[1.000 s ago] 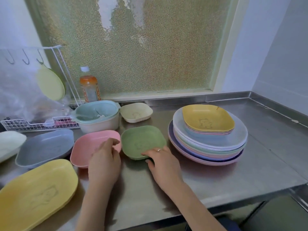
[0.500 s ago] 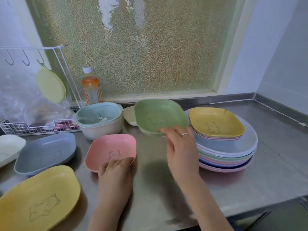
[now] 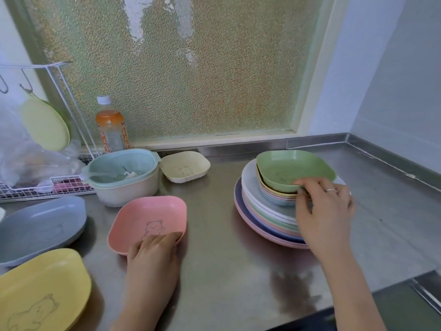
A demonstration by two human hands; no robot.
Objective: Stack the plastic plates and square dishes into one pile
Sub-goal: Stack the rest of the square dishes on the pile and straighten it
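Note:
A pile of round pastel plates [image 3: 262, 211] stands on the steel counter at right, with several square dishes nested on top. My right hand [image 3: 322, 211] grips the near rim of a green square dish [image 3: 291, 168], tilted and resting on the yellow dish at the top of the pile. My left hand [image 3: 155, 249] holds the near edge of a pink square dish [image 3: 148, 218] with a bear drawing, flat on the counter. A cream square dish [image 3: 185, 166] sits at the back. A grey oval dish [image 3: 40, 228] and a yellow oval dish [image 3: 40, 292] lie at left.
A mint colander in a white bowl [image 3: 124, 177] stands behind the pink dish. An orange drink bottle [image 3: 111, 126] and a wire rack [image 3: 47, 185] with a plastic bag are at back left. The counter's front edge [image 3: 358, 299] runs at lower right.
My right hand carried the green dish from mid-air above the counter rightward onto the pile. My left hand stayed on the pink dish's near edge.

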